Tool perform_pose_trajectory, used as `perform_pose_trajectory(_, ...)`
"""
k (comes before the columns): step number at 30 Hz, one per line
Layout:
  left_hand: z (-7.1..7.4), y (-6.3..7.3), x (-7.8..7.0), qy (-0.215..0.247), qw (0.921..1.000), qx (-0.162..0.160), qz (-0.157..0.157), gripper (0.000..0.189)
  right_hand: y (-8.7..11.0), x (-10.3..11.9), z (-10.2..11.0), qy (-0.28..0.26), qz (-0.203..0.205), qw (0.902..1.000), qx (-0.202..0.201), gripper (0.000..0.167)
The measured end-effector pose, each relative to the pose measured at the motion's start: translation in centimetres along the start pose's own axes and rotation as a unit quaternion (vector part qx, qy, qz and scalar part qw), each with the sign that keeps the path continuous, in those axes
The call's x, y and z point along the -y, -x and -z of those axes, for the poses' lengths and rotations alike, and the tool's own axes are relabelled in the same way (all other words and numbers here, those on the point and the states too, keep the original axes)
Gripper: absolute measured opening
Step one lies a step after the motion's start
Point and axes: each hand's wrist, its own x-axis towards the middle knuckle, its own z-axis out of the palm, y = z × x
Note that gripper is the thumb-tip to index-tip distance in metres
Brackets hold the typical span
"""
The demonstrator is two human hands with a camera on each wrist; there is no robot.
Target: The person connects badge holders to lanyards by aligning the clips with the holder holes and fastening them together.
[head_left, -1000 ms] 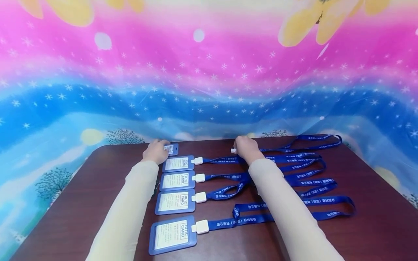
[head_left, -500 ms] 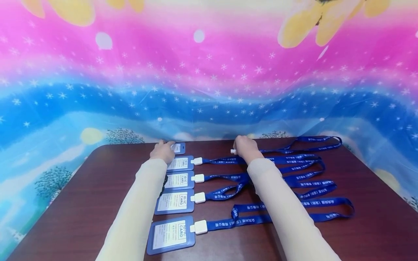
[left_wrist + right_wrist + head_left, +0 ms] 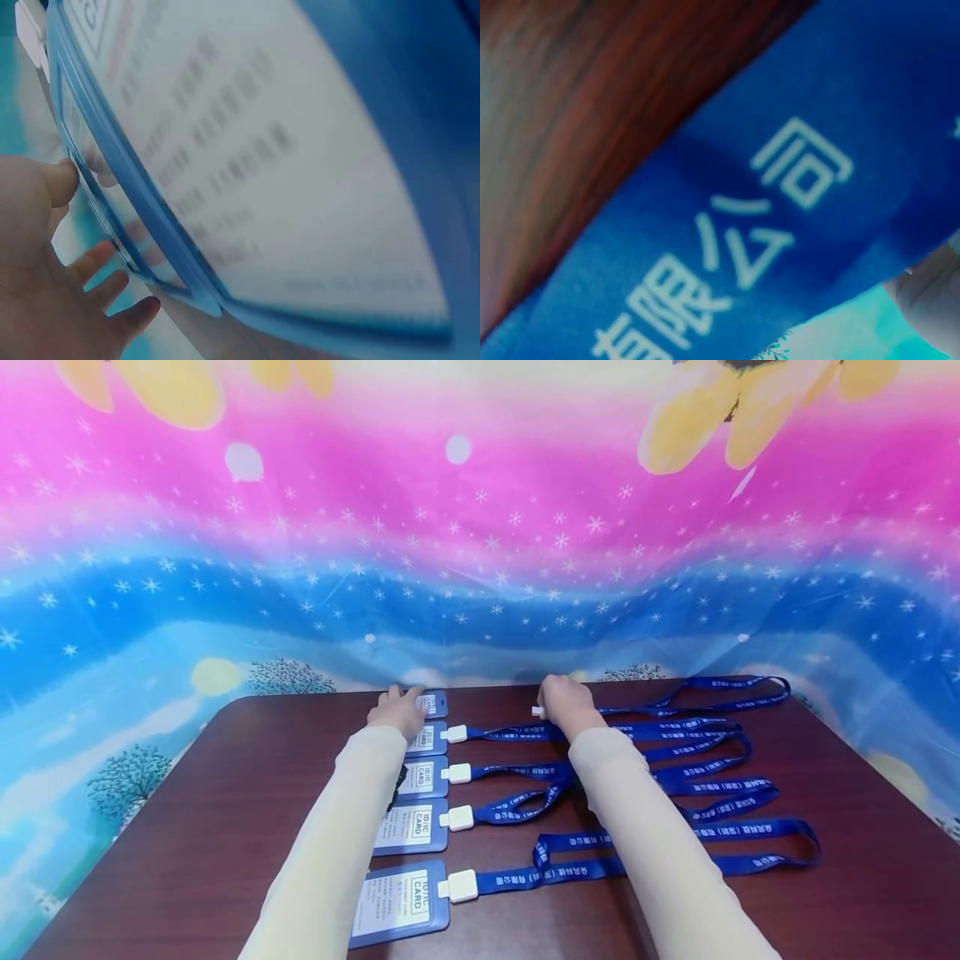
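At the back of the table, my left hand touches the left part of the farthest blue ID card holder. Its fingers are spread in the left wrist view, with the thumb against a holder's edge. Across a gap to the right, my right hand grips the farthest blue lanyard near its end. A white clip pokes out from that fist. Blue strap with white lettering fills much of the right wrist view, hiding most of the right hand.
Several more card holders lie in a column toward the front, partly under my left sleeve. White clips join them to blue lanyards stretching right beneath my right arm. A patterned cloth hangs behind the dark wooden table.
My left hand has moved right, and the farthest card holder has slid right with it, nearly level with the column's right edges. The right hand has stayed put on its lanyard.
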Motion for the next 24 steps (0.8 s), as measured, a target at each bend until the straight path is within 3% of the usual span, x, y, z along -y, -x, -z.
perform_pose_trajectory(5,-0.3,-0.1,0.1,-0.017,0.9998,0.001,-0.008,0.051,-0.1,0.2,-0.2,-0.006,-0.002,1.0,-0.003,0.004)
perform_pose_trajectory(11,0.2,0.5,0.4,-0.046,0.9988,-0.001,-0.015,0.048,-0.1,0.7,-0.3,-0.016,0.0,0.9999,0.002,0.016)
perform_pose_trajectory(20,0.1,-0.1,0.5,-0.054,0.9983,-0.01,-0.018,0.055,-0.9,1.8,-0.3,-0.01,-0.001,0.9999,0.0,0.003)
perform_pose_trajectory(24,0.0,-0.1,0.1,-0.055,0.9983,-0.009,-0.018,0.053,-1.4,2.6,-0.5,0.0,0.006,1.0,0.007,0.033)
